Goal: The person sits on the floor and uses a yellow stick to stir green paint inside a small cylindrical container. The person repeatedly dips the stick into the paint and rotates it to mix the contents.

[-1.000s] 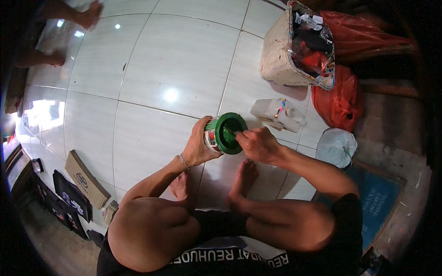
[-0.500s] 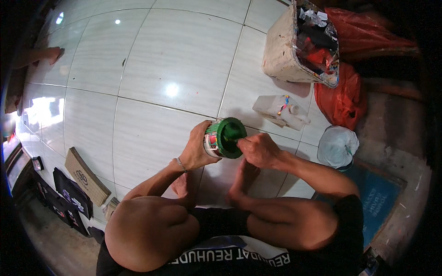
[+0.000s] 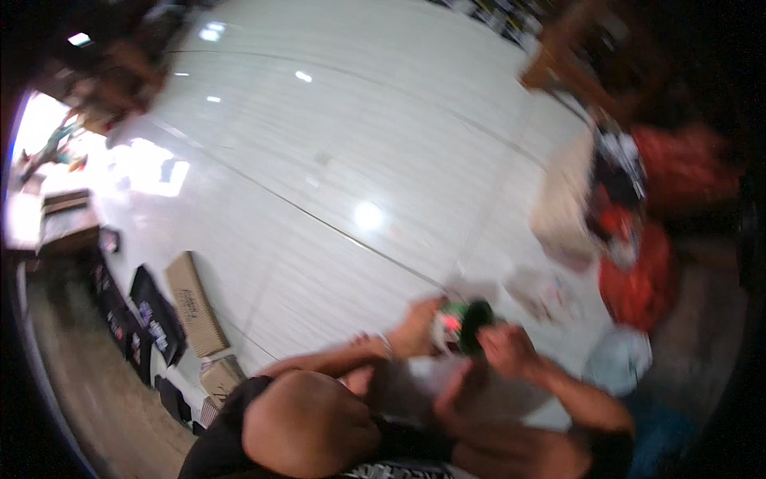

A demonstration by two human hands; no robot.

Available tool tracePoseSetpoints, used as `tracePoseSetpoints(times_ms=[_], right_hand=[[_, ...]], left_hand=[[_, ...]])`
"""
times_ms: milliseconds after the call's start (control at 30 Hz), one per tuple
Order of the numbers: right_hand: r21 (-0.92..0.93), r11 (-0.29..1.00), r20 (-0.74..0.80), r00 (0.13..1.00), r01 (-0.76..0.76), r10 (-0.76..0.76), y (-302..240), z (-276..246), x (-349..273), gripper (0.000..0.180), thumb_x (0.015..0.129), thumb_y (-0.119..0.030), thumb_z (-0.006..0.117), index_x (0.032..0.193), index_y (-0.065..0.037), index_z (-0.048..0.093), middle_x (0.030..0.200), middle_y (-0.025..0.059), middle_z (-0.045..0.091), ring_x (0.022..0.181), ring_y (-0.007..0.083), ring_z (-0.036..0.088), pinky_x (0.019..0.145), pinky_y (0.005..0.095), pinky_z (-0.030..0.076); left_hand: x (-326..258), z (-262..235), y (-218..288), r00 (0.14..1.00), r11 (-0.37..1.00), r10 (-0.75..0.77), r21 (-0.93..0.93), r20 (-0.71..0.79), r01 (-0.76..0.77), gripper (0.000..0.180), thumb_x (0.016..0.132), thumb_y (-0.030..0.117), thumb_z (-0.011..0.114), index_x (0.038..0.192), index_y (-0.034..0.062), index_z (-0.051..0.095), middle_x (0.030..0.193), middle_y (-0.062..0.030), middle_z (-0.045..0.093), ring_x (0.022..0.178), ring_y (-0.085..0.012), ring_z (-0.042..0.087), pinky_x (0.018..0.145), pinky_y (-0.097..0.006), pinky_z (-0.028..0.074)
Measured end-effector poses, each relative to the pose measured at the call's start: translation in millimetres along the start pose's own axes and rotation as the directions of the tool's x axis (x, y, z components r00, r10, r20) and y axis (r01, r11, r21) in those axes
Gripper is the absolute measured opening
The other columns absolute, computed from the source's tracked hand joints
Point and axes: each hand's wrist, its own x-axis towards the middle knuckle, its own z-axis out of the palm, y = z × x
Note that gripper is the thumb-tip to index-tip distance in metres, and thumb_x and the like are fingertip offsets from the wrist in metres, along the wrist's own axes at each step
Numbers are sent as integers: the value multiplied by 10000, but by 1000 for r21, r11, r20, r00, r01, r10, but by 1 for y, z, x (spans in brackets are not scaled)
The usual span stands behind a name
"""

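Note:
A small round can [image 3: 448, 329] with a coloured label is tipped on its side a little above the tiled floor, between my feet and the far floor. Its open mouth, dark green inside [image 3: 476, 326], faces right. My left hand [image 3: 412, 329] wraps round the can's base and side. Over at the mouth, my right hand [image 3: 509, 350] is closed, its fingertips at the rim. Whatever those fingers hold is hidden and smeared by motion. A translucent plastic jug [image 3: 546, 294] lies beyond my right hand, blurred.
To the right stand a beige bin [image 3: 562, 199] full of rubbish, a red plastic bag [image 3: 638, 279] and a bucket lined with pale plastic [image 3: 620, 359]. Corrugated cardboard [image 3: 196, 307] and black flat packages [image 3: 158, 315] lie at left. Wooden furniture [image 3: 586, 60] stands at far right.
The view has swung up and left, so the hands, can and bin now sit lower and further right. My left hand keeps its hold; my right stays at the can's mouth.

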Motion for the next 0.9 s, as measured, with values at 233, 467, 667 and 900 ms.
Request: tracePoseSetpoints(times_ms=[233, 467, 667, 900], right_hand=[[-205, 973, -198, 969, 104, -146, 7, 2, 16, 154, 856, -80, 621, 708, -48, 594, 599, 136, 598, 574, 317, 640, 530, 429, 500], [54, 996, -29, 997, 67, -66, 2, -9, -5, 151, 839, -93, 596, 690, -78, 574, 612, 149, 613, 554, 347, 632, 505, 462, 507], [-72, 997, -145, 989, 32, -43, 5, -2, 12, 150, 845, -160, 644, 748, -47, 663, 716, 168, 675, 616, 381, 660, 561, 464, 523], [100, 995, 48, 999, -23, 18, -8, -10, -2, 95, 835, -142, 635, 773, -76, 662, 674, 143, 670, 678, 348, 688, 570, 442, 537]], left_hand=[[2, 0, 10, 998, 998, -4, 58, 62, 1, 1149, 575, 307, 895, 1477, -41, 274, 1466, -268, 385, 1394, -438, 352, 1156, -516, 292], [5, 6, 14, 999, 1000, -23, 3, 48, 23, 1146, 553, 287, 899, 1474, -19, 290, 1466, -249, 398, 1389, -430, 368, 1147, -520, 307], [0, 11, 6, 999, 999, 4, 45, 45, -6, 1138, 545, 277, 908, 1470, 2, 306, 1451, -239, 423, 1391, -426, 373, 1144, -519, 312], [3, 7, 12, 1000, 1000, -10, 6, 17, 10, 1113, 526, 256, 909, 1445, 9, 331, 1432, -227, 443, 1370, -423, 404, 1139, -512, 326]])
